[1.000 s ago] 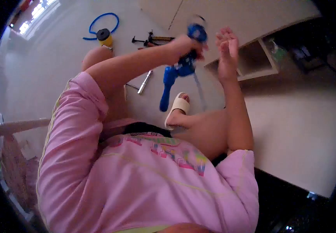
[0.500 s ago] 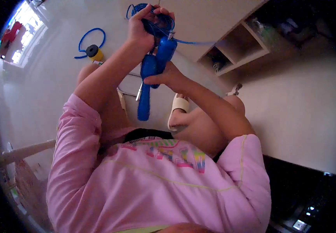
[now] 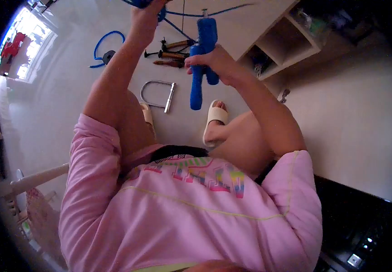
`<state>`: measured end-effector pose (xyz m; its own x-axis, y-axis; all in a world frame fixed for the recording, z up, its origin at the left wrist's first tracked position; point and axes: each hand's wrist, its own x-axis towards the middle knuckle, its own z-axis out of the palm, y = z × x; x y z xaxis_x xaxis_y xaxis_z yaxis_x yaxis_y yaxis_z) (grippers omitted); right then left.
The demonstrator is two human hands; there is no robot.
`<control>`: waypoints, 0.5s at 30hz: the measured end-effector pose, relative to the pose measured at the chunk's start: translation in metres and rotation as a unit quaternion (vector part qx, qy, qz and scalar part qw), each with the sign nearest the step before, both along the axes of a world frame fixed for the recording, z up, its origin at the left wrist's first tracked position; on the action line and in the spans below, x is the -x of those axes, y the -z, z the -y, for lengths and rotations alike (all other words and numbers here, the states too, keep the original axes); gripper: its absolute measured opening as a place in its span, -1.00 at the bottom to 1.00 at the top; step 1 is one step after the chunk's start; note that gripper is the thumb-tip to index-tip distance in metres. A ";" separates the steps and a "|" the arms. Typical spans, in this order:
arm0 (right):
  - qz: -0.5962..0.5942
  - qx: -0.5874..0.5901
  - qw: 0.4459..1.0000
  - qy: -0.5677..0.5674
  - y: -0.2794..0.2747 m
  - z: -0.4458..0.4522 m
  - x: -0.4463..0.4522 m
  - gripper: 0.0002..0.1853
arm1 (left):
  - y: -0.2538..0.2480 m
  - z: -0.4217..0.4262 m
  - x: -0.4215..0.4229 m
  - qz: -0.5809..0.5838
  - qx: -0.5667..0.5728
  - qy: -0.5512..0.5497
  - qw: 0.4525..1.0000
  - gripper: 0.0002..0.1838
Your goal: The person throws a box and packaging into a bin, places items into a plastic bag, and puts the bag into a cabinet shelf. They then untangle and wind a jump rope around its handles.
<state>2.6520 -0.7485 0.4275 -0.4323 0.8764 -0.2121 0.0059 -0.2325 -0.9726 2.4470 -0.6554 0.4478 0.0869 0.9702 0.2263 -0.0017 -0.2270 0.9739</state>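
Note:
My right hand (image 3: 216, 62) is closed around the two blue handles (image 3: 196, 90) of a skipping rope, which lie side by side and point up and down in view. From them the thin blue rope (image 3: 178, 30) runs up to my left hand (image 3: 147, 16), which is closed on the bundled coil (image 3: 137, 2). The top edge of the view cuts off much of the coil and part of that hand's fingers. A loose rope stretch (image 3: 225, 10) trails to the right. Both hands are above the floor, in front of my knees.
On the floor are a U-shaped metal piece with a bar (image 3: 170, 97), several brown-and-black tool-like items (image 3: 176, 55), and a blue cord loop (image 3: 97, 47) by a black round end (image 3: 108, 57). A cubby shelf (image 3: 291, 43) stands at right; a wooden chair rail (image 3: 39, 177) at left.
My left hand has moved up and left with the coil, away from my right hand, drawing rope out between them. My right hand has moved right and up with the handles.

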 end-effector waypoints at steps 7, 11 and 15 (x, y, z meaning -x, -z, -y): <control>0.027 -0.042 0.975 0.219 0.009 -0.017 -0.022 -0.70 | 0.000 0.038 -0.049 -0.181 0.189 0.067 0.963 -0.56; 0.000 -0.051 0.979 0.199 0.012 -0.013 -0.021 -0.62 | 0.044 0.057 -0.076 0.115 0.407 0.171 0.890 -0.64; 0.049 -0.071 0.972 0.217 0.020 -0.011 -0.015 -0.57 | 0.059 0.072 -0.090 0.271 0.438 0.214 0.830 -0.61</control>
